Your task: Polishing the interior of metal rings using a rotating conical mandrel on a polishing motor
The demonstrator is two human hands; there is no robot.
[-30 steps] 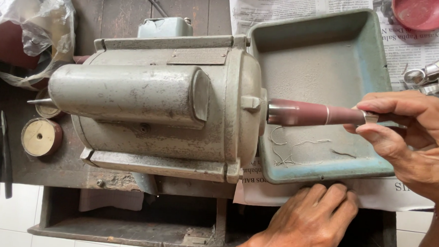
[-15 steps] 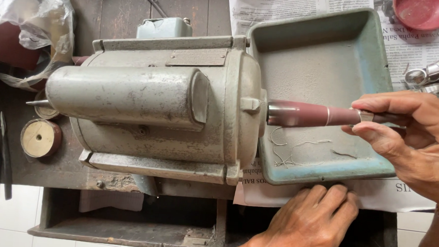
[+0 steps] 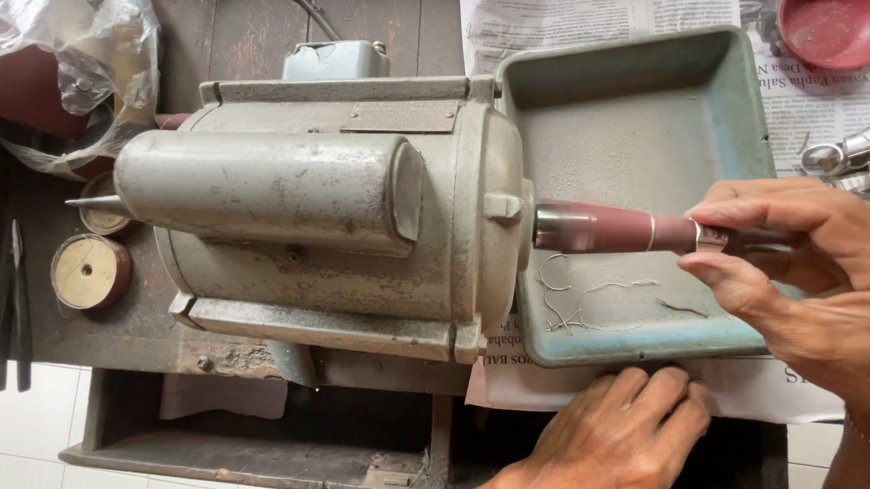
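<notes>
Right hand: my right hand (image 3: 810, 284) sits at the right edge of the frame, thumb and fingers pinched shut on a small silvery ring (image 3: 710, 237) held against the tip of the spindle.
Left hand: my left hand (image 3: 613, 447) lies flat and holding nothing at the lower centre, fingertips on the newspaper (image 3: 745, 385) just below the tray.
Spindle: the maroon tapered spindle (image 3: 609, 230) juts rightward from the grey motor (image 3: 327, 214) at mid frame, over the green metal tray (image 3: 650, 127).
Handling of the ring: I judge it light, hard, stiff and smooth, so likely to slip; a pinch on its outer rim looks the safest hold.
Motor: looks heavy and rigid, squat on the dark wooden desk (image 3: 173, 330).
Tray contents: thin wire scraps (image 3: 576, 297) lie near its lower wall.
Elsewhere: more silvery rings (image 3: 856, 157) at the right, a red bowl (image 3: 838, 28) at the upper right, pliers (image 3: 13, 312) at the left.
</notes>
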